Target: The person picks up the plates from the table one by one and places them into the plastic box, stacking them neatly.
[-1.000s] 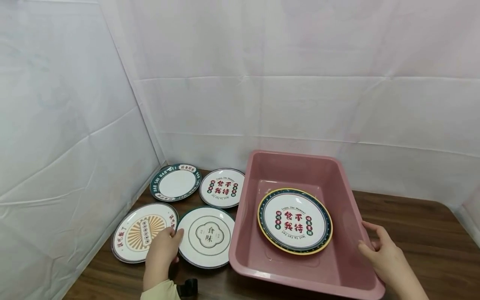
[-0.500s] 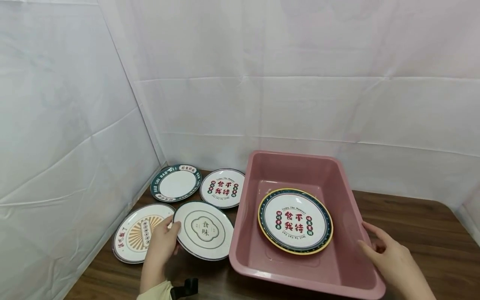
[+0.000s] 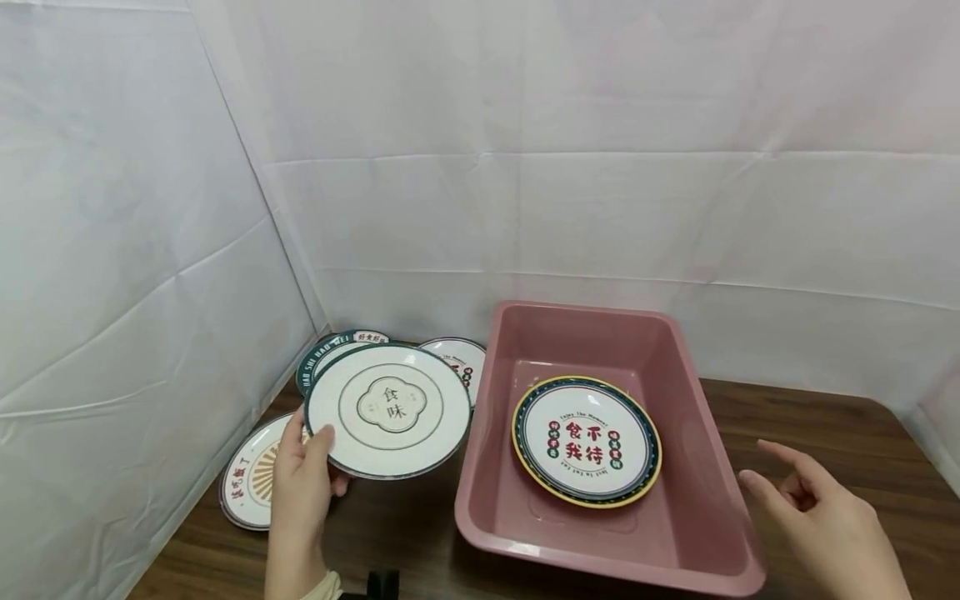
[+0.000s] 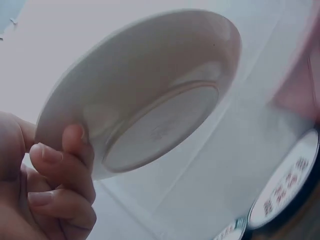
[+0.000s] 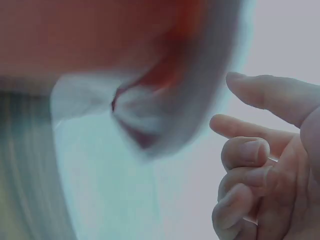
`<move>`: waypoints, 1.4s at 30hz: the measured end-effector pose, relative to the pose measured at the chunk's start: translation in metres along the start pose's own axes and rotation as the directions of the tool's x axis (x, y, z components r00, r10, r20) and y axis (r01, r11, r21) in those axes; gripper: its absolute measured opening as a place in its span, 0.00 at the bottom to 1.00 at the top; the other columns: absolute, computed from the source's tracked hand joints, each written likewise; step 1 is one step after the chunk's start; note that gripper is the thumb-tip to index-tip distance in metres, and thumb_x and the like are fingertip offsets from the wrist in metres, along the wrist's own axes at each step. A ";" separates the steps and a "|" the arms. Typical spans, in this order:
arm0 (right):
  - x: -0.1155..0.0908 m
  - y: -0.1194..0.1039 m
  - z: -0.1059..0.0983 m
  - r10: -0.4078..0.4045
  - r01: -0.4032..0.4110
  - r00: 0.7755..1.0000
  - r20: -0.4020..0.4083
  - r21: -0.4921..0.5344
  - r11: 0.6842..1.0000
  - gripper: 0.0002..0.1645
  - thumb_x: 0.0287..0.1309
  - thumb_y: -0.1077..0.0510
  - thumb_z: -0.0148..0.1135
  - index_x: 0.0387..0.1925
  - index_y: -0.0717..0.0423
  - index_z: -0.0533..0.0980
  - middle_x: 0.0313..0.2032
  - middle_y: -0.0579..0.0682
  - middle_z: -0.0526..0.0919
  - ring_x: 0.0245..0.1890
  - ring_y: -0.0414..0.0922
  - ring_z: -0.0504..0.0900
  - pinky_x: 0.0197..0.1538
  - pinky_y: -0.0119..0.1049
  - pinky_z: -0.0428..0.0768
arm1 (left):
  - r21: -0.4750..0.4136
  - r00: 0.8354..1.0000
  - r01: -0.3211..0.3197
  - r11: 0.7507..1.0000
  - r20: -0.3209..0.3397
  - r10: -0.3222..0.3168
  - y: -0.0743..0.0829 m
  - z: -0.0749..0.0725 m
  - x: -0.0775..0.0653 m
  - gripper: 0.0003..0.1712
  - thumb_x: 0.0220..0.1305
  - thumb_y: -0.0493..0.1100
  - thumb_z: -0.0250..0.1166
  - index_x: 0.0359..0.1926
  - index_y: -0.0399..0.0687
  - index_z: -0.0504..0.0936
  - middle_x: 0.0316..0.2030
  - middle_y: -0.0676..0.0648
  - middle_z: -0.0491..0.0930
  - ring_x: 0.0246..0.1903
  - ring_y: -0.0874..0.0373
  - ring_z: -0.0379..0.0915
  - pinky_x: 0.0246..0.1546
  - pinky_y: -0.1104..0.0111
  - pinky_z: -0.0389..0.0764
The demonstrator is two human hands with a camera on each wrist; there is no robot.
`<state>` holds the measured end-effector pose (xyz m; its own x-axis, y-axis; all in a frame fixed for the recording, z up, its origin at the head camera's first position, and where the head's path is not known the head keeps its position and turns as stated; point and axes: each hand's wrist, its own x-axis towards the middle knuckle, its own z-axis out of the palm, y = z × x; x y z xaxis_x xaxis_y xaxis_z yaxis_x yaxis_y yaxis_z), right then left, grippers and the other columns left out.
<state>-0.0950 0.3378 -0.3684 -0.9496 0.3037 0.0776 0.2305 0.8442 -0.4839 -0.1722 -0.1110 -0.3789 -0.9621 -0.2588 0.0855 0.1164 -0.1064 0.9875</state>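
My left hand (image 3: 296,479) pinches the left rim of a white plate (image 3: 390,408) with a green edge and a flower-shaped emblem. The plate is raised above the table and overlaps the plates behind it. In the left wrist view its pale underside (image 4: 150,90) shows, tilted, with fingers curled beneath the rim. My right hand (image 3: 832,517) hovers just right of the pink tub (image 3: 720,483), apart from it and holding nothing; thumb and index finger extend while the other fingers curl. Inside the tub lies a plate with red characters (image 3: 585,442) on a yellow-rimmed plate (image 3: 594,503).
A plate with a sunburst print (image 3: 251,483) lies at the left, partly behind my left hand. Further back are a green-rimmed plate (image 3: 322,362) and another red-character plate (image 3: 468,358), both partly covered from view. White cloth (image 3: 600,217) hangs behind the wooden table (image 3: 825,417).
My left hand has lifted the flower-emblem plate off the table, up and to the left. My right hand has let go of the tub's right rim and moved right.
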 end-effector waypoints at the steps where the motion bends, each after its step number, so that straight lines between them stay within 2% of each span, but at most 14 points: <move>1: -0.003 -0.004 0.000 -0.003 0.003 0.999 -0.033 0.008 1.000 0.41 0.61 0.33 0.47 0.63 0.59 0.63 0.28 0.48 0.69 0.19 0.39 0.64 0.24 0.32 0.61 | -0.013 1.000 -0.001 1.000 0.025 0.001 0.002 0.003 -0.001 0.27 0.70 0.35 0.41 0.69 0.41 0.53 0.22 0.55 0.78 0.10 0.64 0.59 0.11 0.75 0.64; 6: -0.019 -0.024 0.001 -0.027 0.046 0.985 -0.172 0.109 0.993 0.32 0.61 0.38 0.53 0.59 0.53 0.70 0.26 0.46 0.72 0.20 0.38 0.68 0.22 0.30 0.63 | -0.073 0.989 0.000 0.997 0.150 0.011 0.006 0.024 -0.010 0.26 0.71 0.35 0.41 0.68 0.39 0.53 0.22 0.54 0.77 0.12 0.65 0.60 0.11 0.76 0.63; 10: -0.028 -0.039 0.006 -0.055 0.104 0.974 -0.218 0.218 0.970 0.24 0.61 0.44 0.56 0.56 0.49 0.73 0.24 0.46 0.74 0.20 0.38 0.70 0.21 0.29 0.67 | -0.100 0.968 -0.008 0.995 0.250 0.033 0.007 0.045 -0.020 0.26 0.70 0.35 0.44 0.67 0.39 0.54 0.22 0.51 0.76 0.12 0.64 0.61 0.10 0.76 0.64; 13: -0.030 -0.048 0.009 -0.074 0.124 0.982 -0.175 0.290 0.949 0.22 0.63 0.46 0.54 0.56 0.49 0.73 0.23 0.47 0.74 0.20 0.39 0.71 0.21 0.30 0.69 | -0.112 0.937 0.007 0.994 0.348 0.033 0.006 0.061 -0.028 0.26 0.69 0.35 0.45 0.67 0.42 0.56 0.22 0.48 0.75 0.11 0.64 0.62 0.10 0.76 0.64; 18: -0.030 -0.057 0.017 -0.118 0.135 0.991 -0.065 0.414 0.900 0.22 0.67 0.49 0.49 0.59 0.51 0.70 0.21 0.50 0.74 0.19 0.44 0.72 0.22 0.33 0.72 | -0.076 0.870 0.040 0.996 0.493 0.002 0.005 0.085 -0.043 0.26 0.69 0.37 0.46 0.67 0.46 0.57 0.20 0.44 0.74 0.11 0.62 0.63 0.10 0.74 0.65; 20: -0.029 -0.059 0.020 -0.122 0.123 0.992 -0.032 0.446 0.886 0.23 0.68 0.50 0.48 0.59 0.55 0.70 0.21 0.50 0.73 0.19 0.44 0.72 0.23 0.34 0.73 | -0.066 0.852 0.041 0.997 0.524 0.000 0.004 0.093 -0.048 0.26 0.70 0.38 0.46 0.67 0.46 0.56 0.23 0.43 0.76 0.10 0.62 0.63 0.09 0.73 0.66; 26: -0.025 -0.061 0.023 -0.053 0.032 0.998 0.030 0.485 0.874 0.27 0.68 0.49 0.47 0.59 0.65 0.68 0.20 0.50 0.71 0.19 0.41 0.69 0.21 0.33 0.72 | -0.109 0.799 0.075 0.991 0.602 0.005 0.000 0.107 -0.057 0.24 0.71 0.39 0.44 0.66 0.45 0.54 0.21 0.46 0.73 0.07 0.63 0.60 0.10 0.74 0.63; 27: -0.025 -0.060 0.023 -0.046 0.022 0.998 0.036 0.506 0.862 0.27 0.68 0.49 0.47 0.60 0.65 0.67 0.20 0.50 0.72 0.18 0.41 0.70 0.21 0.34 0.73 | -0.113 0.789 0.085 0.990 0.615 0.003 0.000 0.108 -0.057 0.24 0.71 0.39 0.43 0.66 0.46 0.54 0.16 0.47 0.70 0.07 0.64 0.60 0.10 0.75 0.63; 30: -0.024 -0.058 0.025 -0.043 0.001 0.998 0.055 0.596 0.803 0.28 0.69 0.51 0.46 0.62 0.65 0.64 0.18 0.51 0.73 0.15 0.42 0.70 0.19 0.35 0.74 | -0.133 0.771 0.098 0.986 0.637 0.009 -0.001 0.109 -0.058 0.23 0.72 0.38 0.43 0.66 0.46 0.53 0.14 0.48 0.69 0.06 0.64 0.60 0.09 0.75 0.63; 31: -0.023 -0.057 0.026 -0.046 -0.005 0.997 0.063 0.633 0.774 0.27 0.69 0.51 0.47 0.63 0.63 0.63 0.17 0.52 0.73 0.14 0.43 0.70 0.18 0.36 0.74 | -0.137 0.767 0.101 0.985 0.641 0.011 -0.001 0.109 -0.059 0.24 0.72 0.38 0.43 0.66 0.47 0.53 0.14 0.47 0.70 0.05 0.64 0.60 0.09 0.75 0.63; 33: -0.023 -0.055 0.027 -0.055 -0.014 0.996 0.076 0.698 0.716 0.22 0.68 0.53 0.47 0.62 0.52 0.66 0.16 0.52 0.72 0.13 0.43 0.69 0.16 0.36 0.73 | -0.142 0.767 0.098 0.985 0.641 0.016 -0.001 0.109 -0.058 0.24 0.72 0.39 0.44 0.66 0.47 0.53 0.14 0.45 0.71 0.05 0.63 0.61 0.08 0.74 0.64; 37: -0.023 -0.053 0.030 -0.075 -0.015 0.994 0.079 0.779 0.626 0.15 0.67 0.55 0.50 0.51 0.34 0.71 0.15 0.53 0.71 0.12 0.42 0.67 0.15 0.35 0.70 | -0.137 0.773 0.102 0.985 0.635 0.008 -0.003 0.106 -0.056 0.26 0.71 0.40 0.47 0.67 0.47 0.55 0.14 0.39 0.72 0.04 0.61 0.65 0.07 0.73 0.66; 40: -0.023 -0.054 0.031 -0.077 -0.009 0.995 0.070 0.795 0.607 0.14 0.67 0.55 0.50 0.47 0.29 0.72 0.15 0.52 0.71 0.11 0.41 0.67 0.14 0.34 0.70 | -0.111 0.778 0.107 0.988 0.628 -0.014 -0.004 0.105 -0.054 0.27 0.70 0.44 0.50 0.67 0.47 0.57 0.12 0.36 0.71 0.04 0.60 0.66 0.06 0.72 0.66; 42: -0.022 -0.055 0.031 -0.071 -0.013 0.995 0.070 0.800 0.599 0.14 0.67 0.55 0.51 0.47 0.30 0.72 0.15 0.52 0.71 0.11 0.41 0.67 0.14 0.34 0.70 | -0.083 0.785 0.109 0.991 0.619 -0.034 -0.004 0.105 -0.053 0.27 0.70 0.48 0.51 0.67 0.48 0.59 0.10 0.39 0.70 0.04 0.59 0.67 0.06 0.72 0.65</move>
<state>-0.0929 0.2710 -0.3709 -0.9760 0.2116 0.0507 -0.0192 0.1484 -0.9887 -0.1480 0.0034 -0.3738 -0.9116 0.3945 0.1151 0.0311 -0.2130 0.9765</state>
